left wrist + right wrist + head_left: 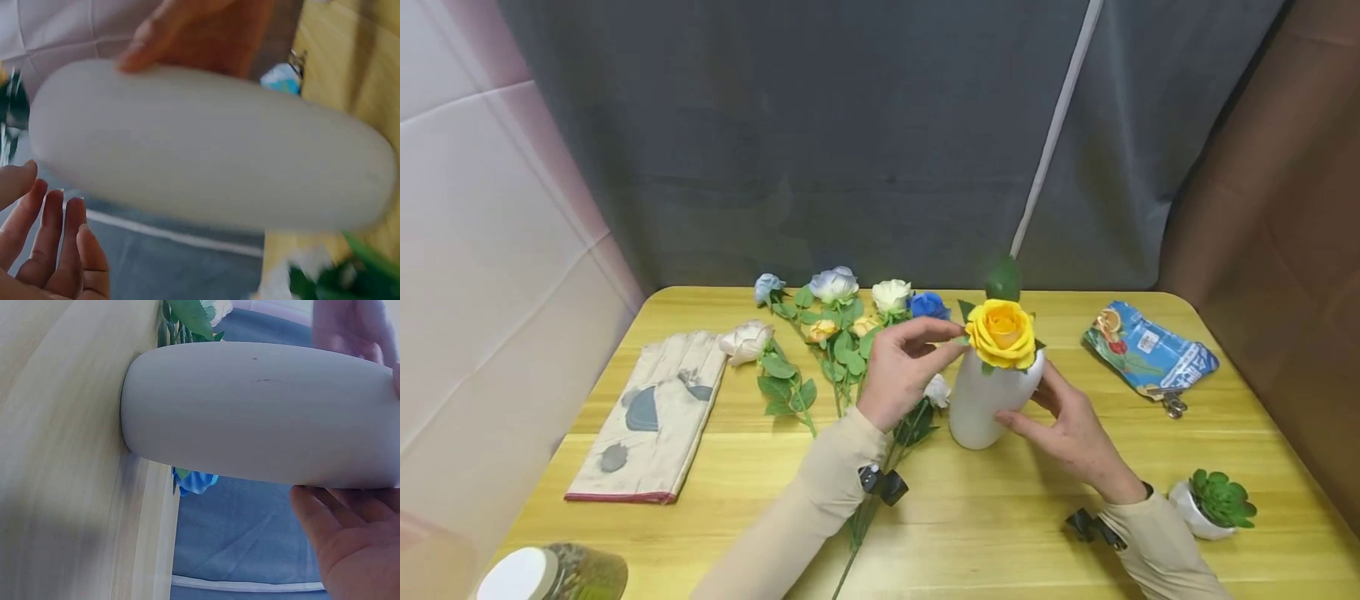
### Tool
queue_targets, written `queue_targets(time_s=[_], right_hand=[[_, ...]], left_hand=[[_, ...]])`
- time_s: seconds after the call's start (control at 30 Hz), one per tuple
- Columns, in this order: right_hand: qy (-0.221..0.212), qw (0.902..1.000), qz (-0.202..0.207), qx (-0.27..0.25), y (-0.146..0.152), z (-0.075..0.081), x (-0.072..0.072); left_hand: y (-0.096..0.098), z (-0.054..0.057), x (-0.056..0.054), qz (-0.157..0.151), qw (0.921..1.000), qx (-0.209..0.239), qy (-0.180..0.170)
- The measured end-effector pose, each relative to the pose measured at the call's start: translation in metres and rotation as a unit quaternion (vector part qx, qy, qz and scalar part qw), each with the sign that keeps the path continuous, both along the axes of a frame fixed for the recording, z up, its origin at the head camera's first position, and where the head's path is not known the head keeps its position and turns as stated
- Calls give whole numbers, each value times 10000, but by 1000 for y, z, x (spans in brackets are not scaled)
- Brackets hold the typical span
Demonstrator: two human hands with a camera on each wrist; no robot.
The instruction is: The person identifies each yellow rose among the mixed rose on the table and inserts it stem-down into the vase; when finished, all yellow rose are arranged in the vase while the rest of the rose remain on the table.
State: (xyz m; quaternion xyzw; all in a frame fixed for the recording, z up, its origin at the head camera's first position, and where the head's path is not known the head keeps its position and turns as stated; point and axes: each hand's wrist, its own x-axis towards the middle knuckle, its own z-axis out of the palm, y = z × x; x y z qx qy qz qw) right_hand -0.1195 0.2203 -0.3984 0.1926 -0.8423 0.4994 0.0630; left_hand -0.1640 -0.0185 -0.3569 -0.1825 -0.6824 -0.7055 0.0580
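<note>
A white vase (985, 404) stands upright on the table, with a yellow rose (1002, 333) at its mouth and dark green leaves around the bloom. My right hand (1075, 429) holds the vase from the right, thumb on the near side and fingers partly hidden behind it; the right wrist view shows fingers against the vase wall (262, 412). At the rose's left edge is my left hand (910, 362), its thumb and fingertips close to a leaf. In the left wrist view, the left hand's fingers (47, 240) are loosely bent with nothing visible between them.
Several artificial flowers, among them a blue rose (928, 305) and a pale rose (747, 342), lie left of the vase. A folded cloth (651, 417) lies farther left, a lidded jar (583, 571) at front left. Rightward are a blue pouch (1150, 350) and a potted succulent (1217, 500).
</note>
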Motion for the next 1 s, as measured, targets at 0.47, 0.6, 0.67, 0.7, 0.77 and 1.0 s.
queue_targets(time_s=[0.47,0.6,0.67,0.7,0.77,1.0], right_hand=[[83,9999,-57,124,0,1,1],[62,9999,-55,89,0,1,1],[60,9999,-60,84,0,2,1],[52,9999,-61,81,0,2,1],[44,9999,-51,87,0,2,1],[-39,9998,-67,171,0,1,1]], left_hand=[[-115,-58,-8,1681,9281,-3240,-733],[-126,-68,-10,1472,9165,-3483,-1305],[-126,-71,-12,1348,9152,-3461,-1567],[-127,-72,-13,1307,9145,-3451,-1660],[-127,-73,-15,1226,9159,-3367,-1811],[-131,-76,-20,952,9236,-2991,-2199]])
